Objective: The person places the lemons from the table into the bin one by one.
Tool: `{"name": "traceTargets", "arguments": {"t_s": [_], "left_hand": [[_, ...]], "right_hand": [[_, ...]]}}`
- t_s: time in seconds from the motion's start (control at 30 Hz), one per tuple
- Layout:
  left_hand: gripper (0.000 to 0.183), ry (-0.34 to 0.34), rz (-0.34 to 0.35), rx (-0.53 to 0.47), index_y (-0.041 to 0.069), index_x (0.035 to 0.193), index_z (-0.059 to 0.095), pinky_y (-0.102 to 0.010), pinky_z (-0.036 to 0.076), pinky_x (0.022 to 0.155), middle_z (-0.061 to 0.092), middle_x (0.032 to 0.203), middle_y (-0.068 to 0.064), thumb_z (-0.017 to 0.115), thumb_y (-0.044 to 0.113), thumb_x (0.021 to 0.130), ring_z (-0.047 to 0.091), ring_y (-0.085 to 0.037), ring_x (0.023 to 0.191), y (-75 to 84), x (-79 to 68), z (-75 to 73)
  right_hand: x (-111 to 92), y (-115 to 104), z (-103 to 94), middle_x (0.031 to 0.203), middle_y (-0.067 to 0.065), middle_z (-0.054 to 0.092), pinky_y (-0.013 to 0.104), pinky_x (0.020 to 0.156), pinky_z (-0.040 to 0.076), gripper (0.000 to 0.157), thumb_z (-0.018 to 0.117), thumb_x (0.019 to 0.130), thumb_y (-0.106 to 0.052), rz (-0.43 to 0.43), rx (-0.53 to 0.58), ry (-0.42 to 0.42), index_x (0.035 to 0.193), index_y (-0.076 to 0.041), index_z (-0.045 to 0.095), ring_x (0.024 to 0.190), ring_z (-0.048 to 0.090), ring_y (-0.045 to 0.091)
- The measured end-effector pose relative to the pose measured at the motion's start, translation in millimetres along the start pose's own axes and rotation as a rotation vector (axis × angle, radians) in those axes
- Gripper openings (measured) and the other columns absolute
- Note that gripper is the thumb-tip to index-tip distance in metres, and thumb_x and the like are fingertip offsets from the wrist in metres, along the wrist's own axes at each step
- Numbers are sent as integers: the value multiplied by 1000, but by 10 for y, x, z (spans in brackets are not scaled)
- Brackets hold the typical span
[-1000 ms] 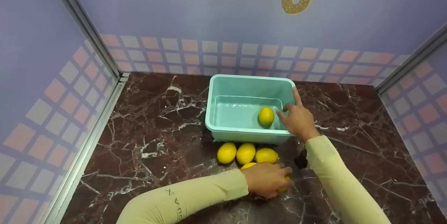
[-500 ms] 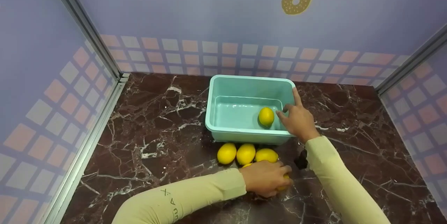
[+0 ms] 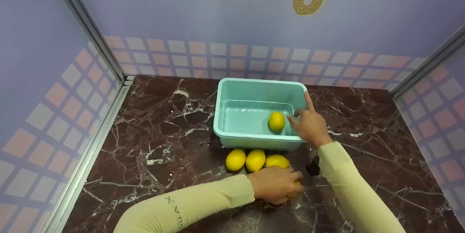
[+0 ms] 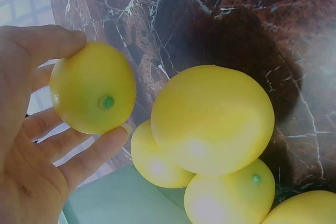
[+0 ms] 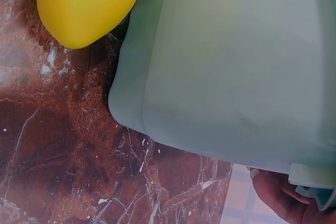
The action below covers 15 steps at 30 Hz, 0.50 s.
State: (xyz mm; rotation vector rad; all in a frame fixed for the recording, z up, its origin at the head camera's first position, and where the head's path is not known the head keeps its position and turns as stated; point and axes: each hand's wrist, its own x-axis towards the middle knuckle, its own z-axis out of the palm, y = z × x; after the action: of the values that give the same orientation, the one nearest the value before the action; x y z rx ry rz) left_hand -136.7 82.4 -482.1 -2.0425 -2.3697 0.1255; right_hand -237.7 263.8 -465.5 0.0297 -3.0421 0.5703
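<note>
My left hand (image 3: 278,185) reaches across the front and grips a lemon (image 4: 93,87) between thumb and fingers. In the head view that lemon is mostly hidden behind the hand. Another lemon (image 4: 212,119) lies close beside it, below the left hand. Three lemons (image 3: 255,160) sit in a row along the front of a mint-green plastic tub (image 3: 261,137). A single lemon (image 3: 277,121) rests inside the tub. At the tub's right end, my right hand (image 3: 311,126) holds the rim, thumb on the inner side and index finger stretched along the edge.
The tub stands on a dark red marbled tabletop (image 3: 163,135) near the back wall (image 3: 247,15). Side panels with metal edge strips (image 3: 91,146) bound the table at left and right. A small black object (image 3: 313,167) shows beneath the right wrist.
My left hand has drawn very slightly to the left and its fingers have closed round the lemon. The right hand and the tub stay in place.
</note>
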Motion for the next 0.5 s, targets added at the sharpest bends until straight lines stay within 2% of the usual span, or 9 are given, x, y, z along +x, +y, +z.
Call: {"name": "traceTargets", "arguments": {"t_s": [0.23,0.4,0.5], "left_hand": [[32,44,5,4,31,122,61,-23,52,71,56,125,-2,62,34,90,58,-13,94,-23,-27,1],[29,72,-2,47,31,117,62,-21,51,68,57,116,1,62,36,89,57,-12,91,-17,-52,-4],[27,87,2,53,30,115,63,-21,50,67,57,112,2,61,36,89,56,-12,89,-24,-64,-9]], "right_hand": [[-2,-2,6,164,10,4,53,77,50,42,57,94,-40,-2,0,5,106,-2,68,84,64,38],[-11,4,8,164,10,2,49,69,49,42,56,95,-42,-8,2,-2,107,-3,68,76,64,34],[-12,7,16,164,10,2,49,69,50,43,56,95,-42,-6,1,-1,108,-3,68,76,64,34]]}}
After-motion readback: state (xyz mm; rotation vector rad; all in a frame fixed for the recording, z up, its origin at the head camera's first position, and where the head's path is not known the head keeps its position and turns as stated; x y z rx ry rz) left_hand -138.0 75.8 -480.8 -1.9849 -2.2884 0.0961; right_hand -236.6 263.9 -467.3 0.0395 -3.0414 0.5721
